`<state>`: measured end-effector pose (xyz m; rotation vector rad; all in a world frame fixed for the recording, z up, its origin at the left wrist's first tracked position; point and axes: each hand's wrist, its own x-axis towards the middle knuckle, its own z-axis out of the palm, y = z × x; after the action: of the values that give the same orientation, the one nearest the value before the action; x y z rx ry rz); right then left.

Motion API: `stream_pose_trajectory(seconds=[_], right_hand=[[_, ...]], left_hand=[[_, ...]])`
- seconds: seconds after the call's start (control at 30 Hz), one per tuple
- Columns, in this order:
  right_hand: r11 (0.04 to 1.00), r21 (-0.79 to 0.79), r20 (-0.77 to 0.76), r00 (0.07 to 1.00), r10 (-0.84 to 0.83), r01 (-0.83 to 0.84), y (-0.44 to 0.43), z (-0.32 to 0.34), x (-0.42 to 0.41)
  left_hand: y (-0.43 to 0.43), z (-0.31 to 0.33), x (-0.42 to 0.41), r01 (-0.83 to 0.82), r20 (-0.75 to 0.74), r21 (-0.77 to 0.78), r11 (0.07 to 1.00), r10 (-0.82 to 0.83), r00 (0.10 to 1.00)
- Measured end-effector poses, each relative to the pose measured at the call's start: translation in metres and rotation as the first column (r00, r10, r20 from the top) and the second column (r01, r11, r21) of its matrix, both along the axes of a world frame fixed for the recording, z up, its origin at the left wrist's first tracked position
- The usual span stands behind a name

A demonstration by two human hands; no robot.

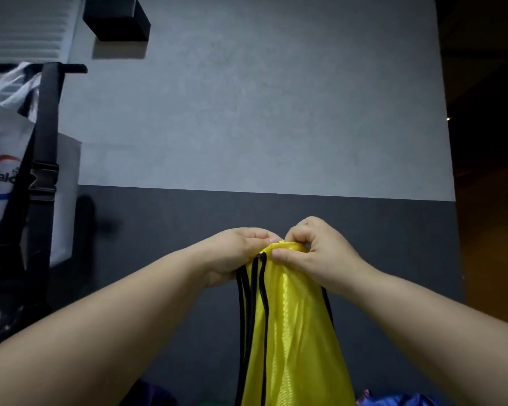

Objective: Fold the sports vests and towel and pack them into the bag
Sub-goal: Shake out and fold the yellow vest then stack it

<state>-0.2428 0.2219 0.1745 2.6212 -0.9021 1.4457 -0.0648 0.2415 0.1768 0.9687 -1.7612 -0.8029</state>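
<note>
- Left forearm (106, 323) and right forearm (417, 317) fill the lower foreground, both reaching up and forward to meet at mid-frame
- Far left: white carrier bag (3, 142) with a printed logo, standing upright against the wall; its mouth cannot be seen into, so whether anything is packed cannot be told
- Black strap (43, 183) with a plastic buckle hangs across the front of that bag; something dark bunches below it, too dim to name
- Black box (116, 20) fixed high on the wall, no part of the job
- Dark blue cloth (151, 395) at the bottom edge under the left forearm, mostly cut off; folded or loose cannot be told
- Left hand (235, 253): fingers curled, pinching the top edge of the yellow vest (294, 332) where its black trim gathers
- Yellow vest held up in the air at frame centre, hanging straight down from the two hands, bunched narrow, well apart from the carrier bag
- Right hand (314, 253): thumb and curled fingers pinching the same top edge, just beside the left hand
- Bright blue cloth (399, 399) at the bottom right edge, only a corner showing
- Judgement: early to middle stage; this vest is lifted and being lined up, its fold not yet made, packing not yet done
- Left to do, by my reading: fold this vest, deal with the cloth below, load the bag
</note>
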Motion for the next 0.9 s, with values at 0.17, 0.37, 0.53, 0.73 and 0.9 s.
stream_pose_trajectory(seconds=[0.17, 0.37, 0.53, 0.73, 0.9], right_hand=[[1.000, -0.012, 0.041, 0.999, -0.028, 0.028, -0.005, -0.003, 0.003], [0.997, -0.017, 0.109, 0.991, -0.076, 0.078, -0.007, -0.003, 0.000], [0.999, 0.011, 0.116, 0.992, -0.053, 0.052, -0.007, 0.001, -0.002], [0.986, 0.166, -0.055, 0.998, 0.035, -0.025, -0.002, 0.014, -0.011], [0.995, 0.071, -0.057, 0.996, -0.063, 0.067, -0.004, 0.014, -0.010]], left_hand=[[0.003, 0.003, 0.006, 0.070, 0.016, 0.019, 0.997, -0.070, 0.997], [0.007, 0.001, 0.010, 0.116, 0.004, 0.032, 0.993, -0.116, 0.993], [-0.002, -0.011, 0.010, -0.090, 0.045, -0.010, 0.996, 0.090, 0.995], [-0.005, -0.015, 0.003, -0.060, -0.264, 0.012, 0.998, 0.061, 0.962], [-0.008, -0.021, -0.012, -0.103, -0.321, 0.007, 0.995, 0.100, 0.942]])
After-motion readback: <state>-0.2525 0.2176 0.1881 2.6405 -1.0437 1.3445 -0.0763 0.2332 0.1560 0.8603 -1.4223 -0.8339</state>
